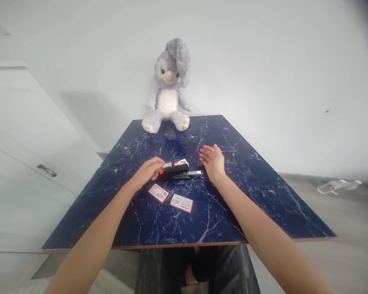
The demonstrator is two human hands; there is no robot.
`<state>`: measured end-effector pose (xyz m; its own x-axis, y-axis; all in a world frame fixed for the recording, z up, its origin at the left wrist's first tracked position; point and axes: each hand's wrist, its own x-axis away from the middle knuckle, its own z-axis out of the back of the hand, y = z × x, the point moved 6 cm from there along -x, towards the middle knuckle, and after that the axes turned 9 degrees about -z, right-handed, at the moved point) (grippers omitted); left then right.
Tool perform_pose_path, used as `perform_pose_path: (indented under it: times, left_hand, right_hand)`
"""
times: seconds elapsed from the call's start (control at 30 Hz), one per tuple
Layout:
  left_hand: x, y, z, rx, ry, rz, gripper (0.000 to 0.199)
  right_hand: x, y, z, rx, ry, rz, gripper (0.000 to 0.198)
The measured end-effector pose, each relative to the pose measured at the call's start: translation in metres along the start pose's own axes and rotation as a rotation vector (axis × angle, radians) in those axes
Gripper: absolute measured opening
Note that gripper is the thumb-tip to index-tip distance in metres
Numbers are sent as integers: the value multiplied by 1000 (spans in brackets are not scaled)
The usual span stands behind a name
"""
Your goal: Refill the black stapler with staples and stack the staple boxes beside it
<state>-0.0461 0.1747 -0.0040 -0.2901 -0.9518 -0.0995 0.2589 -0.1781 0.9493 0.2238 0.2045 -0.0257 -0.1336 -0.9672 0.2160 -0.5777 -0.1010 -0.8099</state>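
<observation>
The left hand [151, 169] is at the orange-ended black stapler [177, 169], perhaps steadying it, grip unclear; its silver metal tray [195, 173] points toward the empty right hand [215, 163], fingers loosely apart.

One stapler [176, 170] — at least three small boxes [182, 203] — one plush toy [168, 102]

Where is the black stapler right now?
In the head view, the black stapler lies near the middle of the blue table, between the left hand and the right hand, just beyond two small red-and-white boxes.
</observation>
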Motion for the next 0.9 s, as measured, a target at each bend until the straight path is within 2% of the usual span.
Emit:
perform_pose_path:
  times: [0.1, 0.17, 0.3, 0.43, 0.6, 0.77, 0.9]
  left_hand:
    - [8, 10, 0, -125, -230, -34, 46]
    - [11, 13, 2, -213, -289, -37, 56]
    - [11, 13, 5, -280, -222, -62, 54]
    - [10, 10, 2, -252, -218, -67, 59]
    - [9, 6, 1, -231, -186, -100, 56]
    - [11, 10, -12, -302, -144, -171, 48]
    - [12, 12, -24, -340, -119, -208, 54]
  right_hand:
    - [8, 3, -11, -119, -57, -42, 42]
    - [11, 4, -16, -135, -88, -62, 43]
    - [9, 2, -17, -146, -133, -100, 49]
    - [7, 4, -15, -160, -149, -106, 50]
    - [16, 20, -30, -81, -297, -103, 54]
    - [20, 23, -32, -46, -213, -60, 42]
    - [26, 22, -42, 94, -331, 2, 51]
